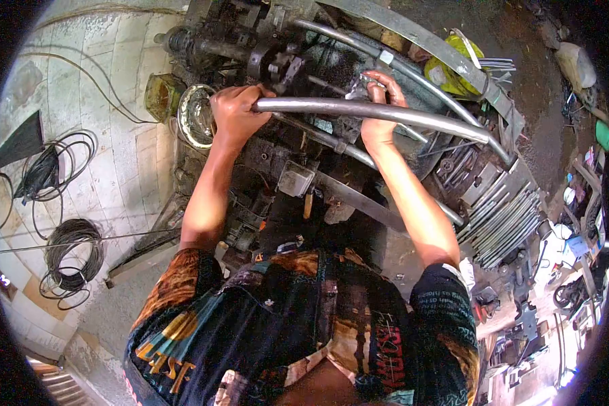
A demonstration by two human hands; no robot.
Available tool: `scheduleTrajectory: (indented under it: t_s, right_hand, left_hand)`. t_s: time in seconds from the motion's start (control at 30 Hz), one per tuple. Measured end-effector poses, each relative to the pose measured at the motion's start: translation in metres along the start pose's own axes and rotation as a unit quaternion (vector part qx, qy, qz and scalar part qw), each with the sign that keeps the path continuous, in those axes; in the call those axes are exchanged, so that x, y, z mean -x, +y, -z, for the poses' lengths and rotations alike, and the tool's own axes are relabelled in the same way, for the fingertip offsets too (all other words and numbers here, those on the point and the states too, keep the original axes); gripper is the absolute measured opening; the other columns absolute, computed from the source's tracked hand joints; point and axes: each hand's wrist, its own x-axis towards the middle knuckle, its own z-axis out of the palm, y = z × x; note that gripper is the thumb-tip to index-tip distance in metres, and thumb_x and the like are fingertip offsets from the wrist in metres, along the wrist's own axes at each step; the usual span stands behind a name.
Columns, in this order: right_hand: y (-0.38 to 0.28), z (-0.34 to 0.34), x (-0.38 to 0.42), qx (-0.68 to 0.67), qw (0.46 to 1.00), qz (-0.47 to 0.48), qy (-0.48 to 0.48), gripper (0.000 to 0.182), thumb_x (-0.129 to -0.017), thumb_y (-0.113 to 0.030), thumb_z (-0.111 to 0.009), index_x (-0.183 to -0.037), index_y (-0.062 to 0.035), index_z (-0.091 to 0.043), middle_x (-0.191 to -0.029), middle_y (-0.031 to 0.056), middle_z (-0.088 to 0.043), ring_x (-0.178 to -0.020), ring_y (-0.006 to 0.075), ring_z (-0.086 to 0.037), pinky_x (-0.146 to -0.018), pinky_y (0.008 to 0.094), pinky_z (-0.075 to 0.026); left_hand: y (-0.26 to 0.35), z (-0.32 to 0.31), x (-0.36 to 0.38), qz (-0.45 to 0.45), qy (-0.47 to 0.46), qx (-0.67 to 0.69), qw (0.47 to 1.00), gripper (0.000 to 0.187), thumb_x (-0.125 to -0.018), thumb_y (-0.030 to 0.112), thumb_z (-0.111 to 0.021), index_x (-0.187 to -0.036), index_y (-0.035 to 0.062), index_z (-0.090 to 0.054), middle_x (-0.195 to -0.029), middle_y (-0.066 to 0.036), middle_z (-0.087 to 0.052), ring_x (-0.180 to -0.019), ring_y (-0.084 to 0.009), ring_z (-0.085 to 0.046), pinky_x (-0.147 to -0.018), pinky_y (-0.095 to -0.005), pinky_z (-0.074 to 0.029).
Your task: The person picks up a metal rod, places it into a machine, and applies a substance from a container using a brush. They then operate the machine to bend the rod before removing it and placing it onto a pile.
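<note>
My left hand [235, 116] is closed around the near end of a long, shiny metal rod [318, 107], which extends to the right across the machine. Farther along, the rod crosses the palm of my right hand [384, 116], whose fingers curl up beyond it. A crumpled greyish piece [356, 88] shows beside the right thumb; its kind is unclear. Just past my left hand sits the dark, greasy chuck [267, 62] of a lathe-like machine. A round, light-rimmed dish [196, 116] lies to the left of that hand.
Metal rods lie stacked [501, 220] at the right, near a long curved metal edge [413, 37]. A yellow-green bag [457, 57] stands behind it. Coiled wire [74, 250] and black cable [71, 152] lie on the pale floor at left. Assorted parts clutter the far right.
</note>
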Motion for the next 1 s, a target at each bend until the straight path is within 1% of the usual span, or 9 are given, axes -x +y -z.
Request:
scheduleTrajectory:
  t_s: [0.07, 0.13, 0.2, 0.37, 0.47, 0.57, 0.73, 0.93, 1.0]
  right_hand:
    - [-0.001, 0.0, -0.002, 0.0, 1.0, 0.016, -0.009, 0.015, -0.08, -0.001, -0.059, -0.092, -0.0036, -0.068, -0.099, 0.0072, -0.067, -0.102, 0.0214, -0.057, -0.097, 0.0346, -0.04]
    - [-0.001, 0.0, -0.002, 0.003, 0.999, 0.03, -0.017, 0.016, -0.08, -0.002, -0.057, -0.091, -0.0036, -0.068, -0.101, 0.0081, -0.066, -0.104, 0.0227, -0.056, -0.098, 0.0355, -0.039]
    - [-0.01, -0.002, -0.002, 0.088, 0.988, 0.123, 0.005, 0.022, -0.079, -0.003, -0.054, -0.097, -0.0037, -0.066, -0.107, 0.0101, -0.063, -0.108, 0.0256, -0.054, -0.101, 0.0376, -0.037]
    - [-0.002, -0.003, -0.006, 0.064, 0.986, 0.15, -0.027, 0.033, -0.08, -0.002, -0.049, -0.11, -0.0035, -0.063, -0.111, 0.0111, -0.061, -0.111, 0.0261, -0.054, -0.102, 0.0383, -0.037]
    - [-0.006, -0.004, -0.004, -0.01, 0.997, 0.05, -0.06, 0.035, -0.081, -0.004, -0.046, -0.111, 0.0017, -0.063, -0.108, 0.0108, -0.065, -0.104, 0.021, -0.06, -0.099, 0.0343, -0.041]
    - [-0.004, -0.006, -0.004, -0.047, 0.997, 0.024, -0.063, 0.034, -0.083, -0.006, -0.045, -0.11, 0.0022, -0.063, -0.107, 0.0114, -0.065, -0.104, 0.0212, -0.061, -0.098, 0.0347, -0.042]
    - [-0.005, -0.005, -0.005, 0.014, 0.996, 0.043, -0.081, 0.027, -0.086, -0.005, -0.045, -0.105, -0.0014, -0.064, -0.105, 0.0108, -0.066, -0.101, 0.0223, -0.061, -0.096, 0.0367, -0.043]
    - [-0.001, -0.006, -0.006, 0.036, 0.993, 0.076, -0.085, 0.028, -0.087, -0.008, -0.044, -0.104, -0.0018, -0.065, -0.103, 0.0106, -0.067, -0.104, 0.0249, -0.058, -0.097, 0.0371, -0.042]
    - [0.0, -0.005, -0.005, 0.053, 0.991, 0.085, -0.085, 0.029, -0.087, -0.009, -0.044, -0.103, -0.0016, -0.067, -0.101, 0.0109, -0.067, -0.104, 0.025, -0.058, -0.098, 0.0373, -0.041]
  left_hand:
    - [-0.001, 0.002, 0.0, 0.01, -0.016, -0.018, 1.0, 0.018, -0.055, 0.011, -0.071, -0.072, 0.015, -0.071, -0.061, -0.004, -0.064, -0.053, -0.0224, -0.061, -0.051, -0.0342, -0.048]
    - [-0.002, 0.002, 0.001, 0.009, -0.032, -0.02, 0.999, 0.023, -0.053, 0.01, -0.072, -0.076, 0.0129, -0.072, -0.07, -0.006, -0.068, -0.059, -0.0246, -0.064, -0.056, -0.0344, -0.051]
    - [-0.004, 0.0, 0.0, -0.006, -0.017, -0.018, 1.0, 0.02, -0.054, 0.011, -0.072, -0.074, 0.0141, -0.071, -0.067, -0.005, -0.067, -0.058, -0.024, -0.064, -0.055, -0.0352, -0.051]
    - [0.005, 0.007, -0.007, -0.017, -0.012, -0.018, 1.0, 0.017, -0.055, 0.013, -0.074, -0.072, 0.0147, -0.069, -0.064, -0.003, -0.065, -0.058, -0.0238, -0.064, -0.055, -0.0362, -0.051]
    - [0.004, 0.007, -0.005, -0.018, -0.009, -0.03, 0.999, 0.017, -0.056, 0.013, -0.074, -0.072, 0.0152, -0.07, -0.063, -0.003, -0.065, -0.057, -0.0237, -0.064, -0.055, -0.0366, -0.051]
    - [0.003, 0.007, -0.001, -0.012, -0.016, -0.039, 0.999, 0.017, -0.056, 0.013, -0.074, -0.073, 0.0155, -0.07, -0.063, -0.003, -0.064, -0.057, -0.0237, -0.064, -0.055, -0.0368, -0.051]
    - [0.001, 0.005, 0.002, -0.01, 0.008, -0.024, 1.0, 0.018, -0.055, 0.013, -0.074, -0.073, 0.015, -0.07, -0.061, -0.004, -0.063, -0.056, -0.0244, -0.063, -0.053, -0.0376, -0.051]
    - [-0.007, 0.001, 0.006, 0.006, -0.02, -0.045, 0.999, 0.021, -0.054, 0.013, -0.076, -0.074, 0.0151, -0.07, -0.061, -0.004, -0.062, -0.056, -0.0251, -0.062, -0.054, -0.0383, -0.05]
    - [-0.01, -0.001, 0.005, -0.007, 0.002, -0.017, 1.0, 0.021, -0.054, 0.014, -0.076, -0.074, 0.015, -0.069, -0.061, -0.004, -0.062, -0.056, -0.025, -0.062, -0.054, -0.0383, -0.05]
